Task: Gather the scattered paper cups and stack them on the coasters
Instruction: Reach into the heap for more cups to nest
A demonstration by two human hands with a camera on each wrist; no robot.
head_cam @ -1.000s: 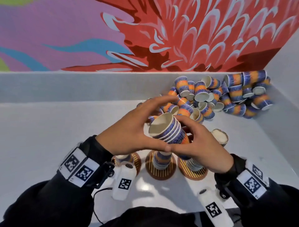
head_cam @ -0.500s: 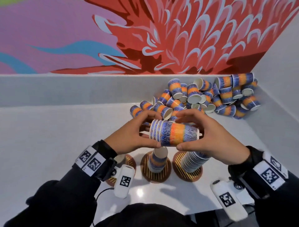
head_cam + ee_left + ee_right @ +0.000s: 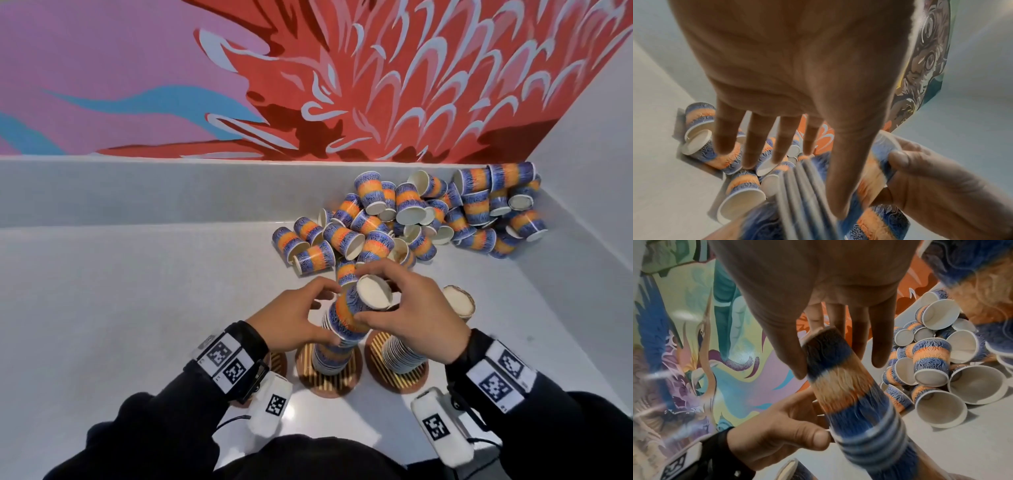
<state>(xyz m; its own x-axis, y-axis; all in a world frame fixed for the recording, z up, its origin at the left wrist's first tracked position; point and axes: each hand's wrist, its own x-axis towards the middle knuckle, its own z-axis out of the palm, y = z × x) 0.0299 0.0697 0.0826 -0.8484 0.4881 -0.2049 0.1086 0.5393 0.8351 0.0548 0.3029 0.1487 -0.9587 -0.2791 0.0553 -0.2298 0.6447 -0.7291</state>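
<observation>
Head view, with both wrist views for detail: I see the left hand and the right hand together holding a short nested stack of cups, inverted so that the white base of the topmost cup faces up, directly over the middle coaster. My left thumb and fingers pinch the stack at its bunched rims, while the right thumb and fingertips pinch it near the closed base end. The held stack sits tilted on top of the cups already standing inverted on that coaster; whether it is fully seated I cannot tell. The right coaster carries a taller, leaning stack of many nested cups. A third coaster shows partly behind my left wrist. A loose pile of blue-and-orange cups lies in the far right corner of the white counter, below the red floral mural.
</observation>
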